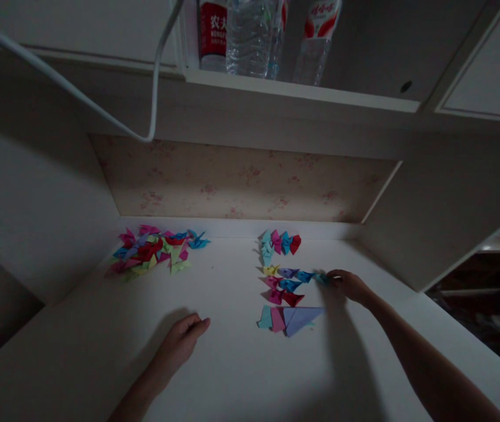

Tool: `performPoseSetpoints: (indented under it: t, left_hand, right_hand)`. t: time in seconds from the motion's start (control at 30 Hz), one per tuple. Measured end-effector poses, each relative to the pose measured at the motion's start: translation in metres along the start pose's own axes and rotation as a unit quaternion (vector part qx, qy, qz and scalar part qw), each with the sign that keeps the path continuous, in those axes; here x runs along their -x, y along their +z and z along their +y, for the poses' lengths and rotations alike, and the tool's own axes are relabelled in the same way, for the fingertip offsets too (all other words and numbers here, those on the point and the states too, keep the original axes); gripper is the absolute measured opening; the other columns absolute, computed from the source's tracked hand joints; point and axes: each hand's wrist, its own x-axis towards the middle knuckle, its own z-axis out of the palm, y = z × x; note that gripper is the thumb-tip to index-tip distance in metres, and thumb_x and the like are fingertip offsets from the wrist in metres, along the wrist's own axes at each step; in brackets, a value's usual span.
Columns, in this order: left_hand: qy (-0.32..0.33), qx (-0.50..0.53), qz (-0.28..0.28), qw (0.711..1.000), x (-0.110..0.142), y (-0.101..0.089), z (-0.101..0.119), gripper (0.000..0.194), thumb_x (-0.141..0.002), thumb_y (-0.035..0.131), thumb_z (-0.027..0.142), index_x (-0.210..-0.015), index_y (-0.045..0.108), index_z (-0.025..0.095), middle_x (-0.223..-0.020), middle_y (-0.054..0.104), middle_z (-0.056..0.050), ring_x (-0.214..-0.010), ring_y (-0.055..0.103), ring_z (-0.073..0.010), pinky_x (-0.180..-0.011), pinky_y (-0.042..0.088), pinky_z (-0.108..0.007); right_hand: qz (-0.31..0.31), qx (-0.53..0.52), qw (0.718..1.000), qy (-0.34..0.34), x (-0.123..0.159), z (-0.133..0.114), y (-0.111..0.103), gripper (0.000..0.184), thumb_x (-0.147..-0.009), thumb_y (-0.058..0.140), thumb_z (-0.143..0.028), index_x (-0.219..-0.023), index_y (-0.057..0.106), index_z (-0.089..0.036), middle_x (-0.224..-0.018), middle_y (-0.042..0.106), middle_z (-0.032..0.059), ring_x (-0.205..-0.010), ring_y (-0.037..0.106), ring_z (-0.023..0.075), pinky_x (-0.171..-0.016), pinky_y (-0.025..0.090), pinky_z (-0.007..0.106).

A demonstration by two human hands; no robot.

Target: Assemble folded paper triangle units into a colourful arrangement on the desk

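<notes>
My right hand [344,282] reaches over the white desktop, its fingertips closed on a teal folded-paper piece [321,279] at the right end of a row. That row also has a yellow piece [271,270], a purple piece [288,272] and a blue piece [305,276]. Pink, blue and red pieces lie just below it. My left hand [183,339] is curled closed above the desk, apart from any paper, with nothing visible in it. Further back on the left sits a heap of mixed folded-paper pieces [153,251].
Behind the first row, a small group of folded papers [277,241] lies near the back edge. Flatter folded papers [296,319] lie nearer me. Overhead, a shelf [302,92] holds plastic bottles [250,41], and a white cable [100,110] hangs at the left. Side panels flank the desk.
</notes>
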Motion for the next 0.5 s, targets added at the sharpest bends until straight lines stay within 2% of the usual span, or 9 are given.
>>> performPoseSetpoints:
  t: [0.23, 0.5]
  left_hand:
    - [0.0, 0.004, 0.002, 1.0, 0.0008, -0.001, -0.0003, 0.047, -0.067, 0.062, 0.06, -0.058, 0.034, 0.023, -0.043, 0.021, 0.013, -0.036, 0.017, -0.0043, -0.039, 0.011, -0.021]
    - [0.008, 0.009, 0.0, 1.0, 0.0092, -0.0002, 0.0082, 0.043, -0.07, 0.061, 0.055, -0.06, 0.036, 0.022, -0.047, 0.024, 0.012, -0.04, 0.02, -0.0054, -0.041, 0.013, -0.022]
  right_hand:
    - [-0.006, -0.017, 1.0, 0.007, -0.0072, 0.0046, 0.0071, 0.028, -0.069, 0.054, -0.023, -0.09, 0.073, -0.022, -0.07, 0.074, 0.0026, -0.062, 0.067, 0.0187, -0.057, 0.047, 0.024]
    - [-0.004, -0.02, 1.0, -0.015, 0.0028, 0.0053, 0.002, 0.044, -0.069, 0.053, -0.026, -0.111, 0.066, -0.018, -0.077, 0.074, 0.0067, -0.068, 0.069, 0.022, -0.06, 0.05, 0.028]
